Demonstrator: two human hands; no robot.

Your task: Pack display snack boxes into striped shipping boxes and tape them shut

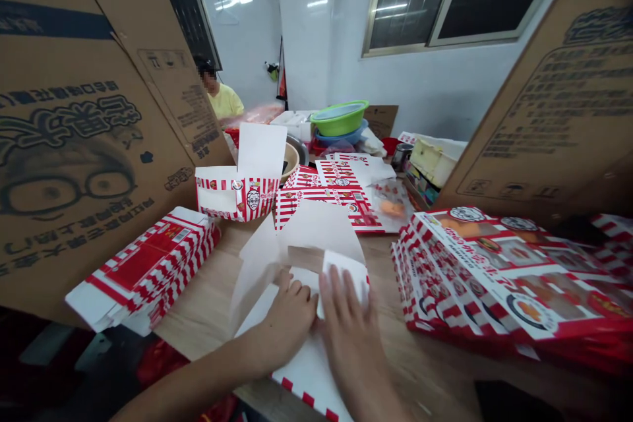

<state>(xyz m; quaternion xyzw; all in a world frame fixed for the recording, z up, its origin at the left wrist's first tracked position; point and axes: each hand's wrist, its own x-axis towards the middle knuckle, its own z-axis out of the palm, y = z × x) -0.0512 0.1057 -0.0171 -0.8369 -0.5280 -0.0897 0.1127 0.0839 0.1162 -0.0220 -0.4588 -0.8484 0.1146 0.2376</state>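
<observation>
A white paperboard carton blank is laid on the wooden worktop, near its front edge, with the unprinted side turned up. Its near end is cut off by the bottom of the frame, and its middle is largely hidden by both hands; a tan strip near its centre cannot be clearly made out. The long axis is directed away from the wearer and tilted slightly to the left, with a red-and-white striped edge at the near end and wide flaps raised at the far end. The left hand is placed palm down, its fingers slightly curved and pressed against the board, neither clenched nor grasping. The right hand is laid beside it, its fingers spread over a small white flap, which is pressed rather than gripped. Both forearms are extended in from the bottom edge. A folded striped carton with its lid raised is placed beyond the blank, between a stack of folded cartons on the left and a stack of printed flat blanks on the right. A person in a yellow top is seen far behind, partly hidden by a corrugated cardboard sheet.
</observation>
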